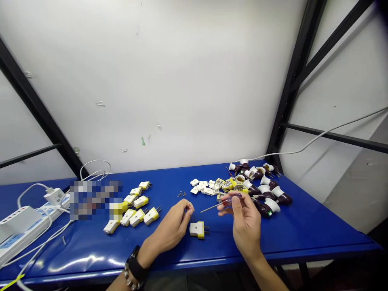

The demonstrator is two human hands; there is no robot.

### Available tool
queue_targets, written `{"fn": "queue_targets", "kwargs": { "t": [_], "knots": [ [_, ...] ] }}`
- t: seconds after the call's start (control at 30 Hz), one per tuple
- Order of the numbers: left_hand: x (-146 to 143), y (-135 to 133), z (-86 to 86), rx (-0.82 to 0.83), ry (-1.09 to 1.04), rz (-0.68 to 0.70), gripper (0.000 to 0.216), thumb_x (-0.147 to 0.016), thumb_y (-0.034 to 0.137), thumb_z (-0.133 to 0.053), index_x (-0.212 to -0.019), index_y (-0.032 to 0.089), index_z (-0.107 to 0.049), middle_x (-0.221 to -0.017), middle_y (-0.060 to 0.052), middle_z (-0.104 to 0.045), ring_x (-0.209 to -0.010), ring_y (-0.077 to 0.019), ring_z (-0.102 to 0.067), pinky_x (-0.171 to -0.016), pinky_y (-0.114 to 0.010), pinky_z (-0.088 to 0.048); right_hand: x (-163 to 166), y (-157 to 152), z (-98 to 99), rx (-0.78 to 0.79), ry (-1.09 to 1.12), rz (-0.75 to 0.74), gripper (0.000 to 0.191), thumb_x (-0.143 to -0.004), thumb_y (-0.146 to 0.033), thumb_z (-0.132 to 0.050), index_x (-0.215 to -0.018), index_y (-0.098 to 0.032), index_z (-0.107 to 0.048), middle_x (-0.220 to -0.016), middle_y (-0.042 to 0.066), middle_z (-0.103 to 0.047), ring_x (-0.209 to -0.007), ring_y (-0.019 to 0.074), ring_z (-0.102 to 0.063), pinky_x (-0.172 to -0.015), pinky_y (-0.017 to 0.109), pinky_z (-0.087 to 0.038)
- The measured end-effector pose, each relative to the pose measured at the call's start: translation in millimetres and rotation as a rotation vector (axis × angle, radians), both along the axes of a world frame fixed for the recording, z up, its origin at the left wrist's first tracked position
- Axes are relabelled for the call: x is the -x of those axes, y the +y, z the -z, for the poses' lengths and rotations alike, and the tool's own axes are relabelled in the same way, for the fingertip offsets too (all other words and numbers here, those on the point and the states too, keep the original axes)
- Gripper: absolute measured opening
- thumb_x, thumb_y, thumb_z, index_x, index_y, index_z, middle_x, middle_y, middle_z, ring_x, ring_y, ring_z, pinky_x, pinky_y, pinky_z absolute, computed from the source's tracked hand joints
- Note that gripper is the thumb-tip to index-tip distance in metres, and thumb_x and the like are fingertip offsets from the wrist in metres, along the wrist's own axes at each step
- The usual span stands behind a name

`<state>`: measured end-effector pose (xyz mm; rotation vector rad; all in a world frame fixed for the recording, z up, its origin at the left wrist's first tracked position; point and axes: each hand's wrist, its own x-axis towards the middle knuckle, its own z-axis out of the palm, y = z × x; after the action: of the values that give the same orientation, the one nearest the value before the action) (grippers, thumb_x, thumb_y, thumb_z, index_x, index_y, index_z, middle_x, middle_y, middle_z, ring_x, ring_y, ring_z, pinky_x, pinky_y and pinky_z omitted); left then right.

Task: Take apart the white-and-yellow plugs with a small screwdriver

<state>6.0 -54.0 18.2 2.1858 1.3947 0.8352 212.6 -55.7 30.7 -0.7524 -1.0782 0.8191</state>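
Observation:
In my right hand (245, 222) is a screwdriver (214, 207) with a purple handle, its thin metal shaft pointing left. The fingers of my left hand (174, 222) are pinched together near the screwdriver's tip; whatever they may hold is too small to make out. Between and just below both hands, a white and yellow electrical plug (197, 230) lies on the blue table with its pins to the right. A few small screws (182, 193) lie loose beyond my left hand.
Several white and yellow plugs (138, 217) lie at left. White plug covers (207, 190) and yellow plug parts (227, 185) are piled at back right, beside dark lamp holders (266, 194). Power strips (27, 234) with cables occupy the far left. Black frame posts (281, 105) flank the blue table (303, 230).

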Motion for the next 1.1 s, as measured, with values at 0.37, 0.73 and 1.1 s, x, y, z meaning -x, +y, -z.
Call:
{"fn": "queue_targets", "kwargs": {
  "t": [0.37, 0.73, 1.1],
  "knots": [
    [-7, -10, -8.2, 0.075, -0.133, 0.029, 0.026, -0.106, 0.035, -0.036, -0.095, 0.02, -0.054, -0.086, -0.001, -0.056, -0.077, -0.0177, -0.05, -0.072, -0.029, -0.039, 10, -2, 3.0, 0.002, -0.026, -0.02, 0.022, -0.099, -0.044, -0.059, -0.099, -0.022, -0.063, -0.09, 0.006, -0.07, -0.065, 0.0192, -0.07, -0.055, 0.03, -0.063],
    [-7, -14, -2.0, 0.057, -0.069, 0.017, 0.021, -0.105, 0.031, -0.039, -0.096, 0.021, -0.055, -0.087, -0.002, -0.06, -0.078, -0.0182, -0.054, -0.072, -0.029, -0.041, 10, 3, -3.2, 0.023, -0.138, -0.14, 0.025, -0.099, -0.046, -0.059, -0.097, -0.022, -0.063, -0.086, 0.004, -0.068, -0.065, 0.0179, -0.07, -0.054, 0.028, -0.063],
    [8, -20, 2.3, 0.028, -0.063, -0.016, 0.022, -0.104, 0.031, -0.042, -0.11, 0.022, -0.061, -0.102, -0.006, -0.068, -0.083, -0.02, -0.061, -0.077, -0.031, -0.047, 12, 8, -5.1, 0.022, -0.425, -0.277, 0.025, -0.102, -0.043, -0.051, -0.097, -0.021, -0.06, -0.082, 0.002, -0.065, -0.063, 0.0162, -0.068, -0.052, 0.025, -0.057]
  ]
}}
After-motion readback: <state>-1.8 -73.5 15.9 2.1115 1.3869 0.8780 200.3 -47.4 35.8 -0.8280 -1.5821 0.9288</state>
